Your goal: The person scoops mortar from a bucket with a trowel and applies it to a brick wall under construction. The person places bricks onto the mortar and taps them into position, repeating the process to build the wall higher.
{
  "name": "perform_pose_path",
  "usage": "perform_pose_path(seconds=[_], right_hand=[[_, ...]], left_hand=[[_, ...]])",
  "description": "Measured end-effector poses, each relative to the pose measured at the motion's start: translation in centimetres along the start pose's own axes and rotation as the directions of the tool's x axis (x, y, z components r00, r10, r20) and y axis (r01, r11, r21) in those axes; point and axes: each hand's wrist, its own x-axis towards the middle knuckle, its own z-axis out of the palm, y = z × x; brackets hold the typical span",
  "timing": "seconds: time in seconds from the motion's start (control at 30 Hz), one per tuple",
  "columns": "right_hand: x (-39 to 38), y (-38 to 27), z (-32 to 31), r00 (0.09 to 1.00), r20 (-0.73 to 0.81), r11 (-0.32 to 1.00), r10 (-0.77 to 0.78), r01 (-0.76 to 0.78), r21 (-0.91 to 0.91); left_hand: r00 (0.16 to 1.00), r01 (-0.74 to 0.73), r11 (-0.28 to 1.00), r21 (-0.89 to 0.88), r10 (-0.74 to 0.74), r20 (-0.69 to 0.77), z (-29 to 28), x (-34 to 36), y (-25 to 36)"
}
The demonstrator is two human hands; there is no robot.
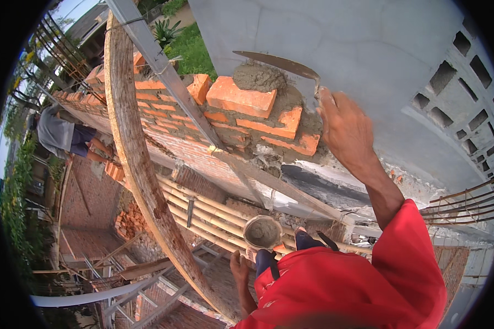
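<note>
My right hand point(346, 126) is closed round the handle of a trowel point(282, 62). The trowel's thin blade is held above a lump of grey mortar point(257, 77) sitting on an orange brick point(241, 98). That brick lies at the end of a partly built brick wall point(175, 112), where wet mortar also covers the stepped courses. Low beside my legs hangs my left hand point(239, 267), its fingers loosely apart and nothing visible in it. Near it, a round bucket point(246, 237) of grey mortar stands on the bamboo poles.
A curved wooden pole point(129, 126) and a straight metal bar point(173, 82) cross in front of the wall. Below me runs a bamboo pole platform point(203, 211) with a hammer-like tool point(190, 213) on it. Another person point(57, 131) works at the far left. Loose bricks point(130, 220) lie lower down.
</note>
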Motion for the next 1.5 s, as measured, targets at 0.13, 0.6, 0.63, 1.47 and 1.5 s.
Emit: perform_pose_path(seconds=[0.13,0.6,0.63,1.47,1.5], right_hand=[[-1.3,-0.4,-1.2,0.998,-0.051,0.999,-0.037,0.039,0.035],[-1.3,-2.5,-0.1,0.992,-0.020,0.980,-0.127,0.122,-0.157],[-0.8,-2.5,-0.2,0.994,0.008,0.982,-0.105,0.105,-0.158],[-4.4,-2.0,5.0,0.969,-0.244,0.998,0.026,-0.041,-0.055],[-4.2,-1.9,5.8,0.967,-0.253,0.997,0.017,-0.036,-0.068]], left_hand=[[0.995,-0.101,0.985,0.141,0.104,-0.012,-2.6,0.2,-2.9],[0.993,-0.114,0.981,0.160,0.107,0.052,-4.8,2.5,-0.8],[0.994,-0.100,0.978,0.183,0.089,0.064,-5.0,1.9,-0.5],[0.997,-0.056,0.988,0.142,0.047,0.068,-5.3,-0.9,0.6],[0.996,-0.066,0.986,0.153,0.055,0.077,-5.3,-0.8,0.8]])
